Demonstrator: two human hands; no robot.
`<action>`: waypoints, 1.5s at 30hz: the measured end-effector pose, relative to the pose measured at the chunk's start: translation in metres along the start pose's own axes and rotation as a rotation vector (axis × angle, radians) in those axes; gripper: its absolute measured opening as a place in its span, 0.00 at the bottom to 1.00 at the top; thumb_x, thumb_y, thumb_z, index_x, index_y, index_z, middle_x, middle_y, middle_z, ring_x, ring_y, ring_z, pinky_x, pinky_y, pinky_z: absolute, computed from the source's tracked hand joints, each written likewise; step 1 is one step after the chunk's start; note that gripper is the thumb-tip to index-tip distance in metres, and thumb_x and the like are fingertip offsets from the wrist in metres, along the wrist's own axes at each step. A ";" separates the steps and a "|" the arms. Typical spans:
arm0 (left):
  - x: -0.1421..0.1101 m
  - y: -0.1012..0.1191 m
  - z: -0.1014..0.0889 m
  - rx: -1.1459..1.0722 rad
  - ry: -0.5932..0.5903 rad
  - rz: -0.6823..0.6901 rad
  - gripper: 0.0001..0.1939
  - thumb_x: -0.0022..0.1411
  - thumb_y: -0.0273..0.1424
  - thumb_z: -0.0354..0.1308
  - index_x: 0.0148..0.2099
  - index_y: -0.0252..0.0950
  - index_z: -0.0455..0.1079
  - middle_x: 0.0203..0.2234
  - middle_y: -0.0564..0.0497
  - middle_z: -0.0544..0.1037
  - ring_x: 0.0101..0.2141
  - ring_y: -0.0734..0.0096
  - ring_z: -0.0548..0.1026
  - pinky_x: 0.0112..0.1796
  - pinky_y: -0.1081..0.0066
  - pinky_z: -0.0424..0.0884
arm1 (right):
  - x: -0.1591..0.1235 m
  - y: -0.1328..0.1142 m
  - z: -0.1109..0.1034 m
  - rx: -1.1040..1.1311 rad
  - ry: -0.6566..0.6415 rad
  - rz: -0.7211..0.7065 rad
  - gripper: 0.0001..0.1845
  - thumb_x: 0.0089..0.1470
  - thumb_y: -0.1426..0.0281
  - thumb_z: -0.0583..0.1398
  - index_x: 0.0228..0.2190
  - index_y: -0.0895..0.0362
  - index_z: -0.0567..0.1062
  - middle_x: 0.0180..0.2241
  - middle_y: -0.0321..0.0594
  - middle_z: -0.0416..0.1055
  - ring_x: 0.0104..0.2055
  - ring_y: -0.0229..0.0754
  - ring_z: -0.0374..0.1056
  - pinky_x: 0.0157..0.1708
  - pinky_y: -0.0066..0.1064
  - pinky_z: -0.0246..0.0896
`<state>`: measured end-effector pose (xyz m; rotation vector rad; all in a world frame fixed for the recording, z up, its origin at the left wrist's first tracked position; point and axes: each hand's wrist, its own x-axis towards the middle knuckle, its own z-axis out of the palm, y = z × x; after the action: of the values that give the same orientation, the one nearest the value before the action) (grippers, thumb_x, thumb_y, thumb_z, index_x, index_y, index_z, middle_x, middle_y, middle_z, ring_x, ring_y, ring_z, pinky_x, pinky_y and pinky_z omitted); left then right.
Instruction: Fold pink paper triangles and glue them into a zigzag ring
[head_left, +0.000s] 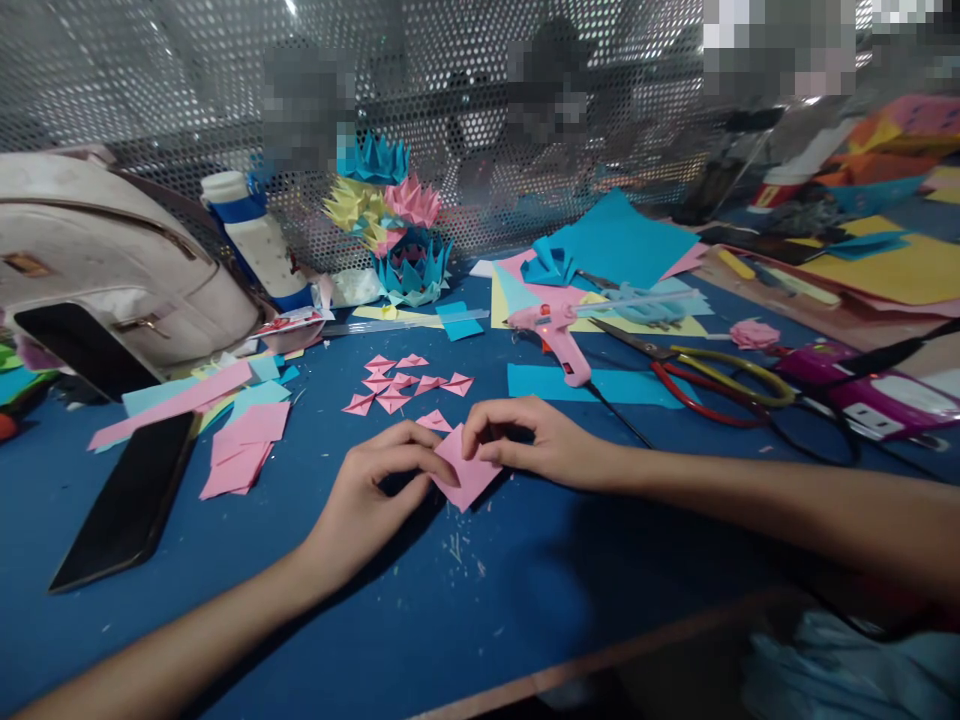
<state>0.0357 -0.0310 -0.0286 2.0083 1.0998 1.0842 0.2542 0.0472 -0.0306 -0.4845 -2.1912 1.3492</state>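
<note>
Pink square of thin paper (466, 490), turned like a diamond, lies at the centre of the frame between two bare hands, low over a blue tabletop (465, 630). The left hand (386, 470) reaches in from the lower left, thumb and forefinger closed narrowly on the paper's left corner. The right hand (544, 440) comes from the right edge of the frame, its curled fingers and thumb holding the paper's upper right side.

Just above the hands, left of centre, lies a loose cluster of small folded pink paper pieces (392, 399); one sits just beside the square. In the left of the frame are a pile of flat pink paper rectangles (244, 455) and a black slab-shaped phone (127, 505). Right of centre, a pink plastic glue gun (559, 340) rests partly over a long blue paper strip (536, 382), near metal scissors with red and yellow handles (731, 372). Spiky blue paper flower (412, 275) stands in the upper middle.
</note>
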 end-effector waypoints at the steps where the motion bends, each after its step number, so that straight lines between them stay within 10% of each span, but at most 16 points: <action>1: 0.000 0.001 0.000 -0.001 0.000 0.000 0.16 0.62 0.17 0.51 0.36 0.37 0.78 0.34 0.51 0.78 0.36 0.73 0.76 0.39 0.72 0.72 | 0.000 0.000 0.000 -0.025 0.019 0.007 0.10 0.61 0.65 0.61 0.38 0.60 0.75 0.33 0.38 0.72 0.30 0.33 0.63 0.29 0.25 0.58; 7: -0.002 0.001 0.002 -0.053 0.046 -0.071 0.12 0.66 0.24 0.50 0.39 0.35 0.76 0.36 0.47 0.79 0.36 0.70 0.76 0.38 0.69 0.73 | -0.001 0.003 0.003 -0.095 0.054 0.038 0.17 0.56 0.75 0.60 0.48 0.58 0.69 0.27 0.30 0.68 0.25 0.32 0.56 0.25 0.24 0.52; 24: -0.008 -0.001 0.006 -0.094 -0.016 -0.135 0.06 0.64 0.25 0.61 0.43 0.36 0.77 0.39 0.47 0.78 0.34 0.72 0.75 0.34 0.73 0.74 | 0.000 0.000 0.002 -0.176 0.051 0.069 0.08 0.57 0.72 0.61 0.39 0.58 0.75 0.32 0.37 0.75 0.29 0.34 0.66 0.27 0.24 0.56; 37: -0.024 -0.005 0.002 0.698 -0.218 0.366 0.13 0.73 0.29 0.51 0.54 0.33 0.72 0.47 0.43 0.76 0.42 0.59 0.72 0.40 0.60 0.68 | -0.003 0.008 0.006 -0.457 0.043 0.133 0.13 0.52 0.76 0.65 0.41 0.56 0.77 0.33 0.36 0.75 0.39 0.39 0.69 0.38 0.27 0.61; 45: -0.029 -0.007 0.005 0.820 -0.207 0.387 0.15 0.74 0.30 0.49 0.56 0.34 0.71 0.50 0.45 0.78 0.48 0.58 0.73 0.49 0.57 0.62 | -0.004 0.010 0.003 -0.482 0.082 -0.143 0.02 0.59 0.71 0.64 0.34 0.56 0.79 0.33 0.37 0.79 0.35 0.38 0.69 0.37 0.29 0.62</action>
<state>0.0280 -0.0539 -0.0472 2.9939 1.1830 0.5961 0.2563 0.0474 -0.0420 -0.5313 -2.4272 0.7085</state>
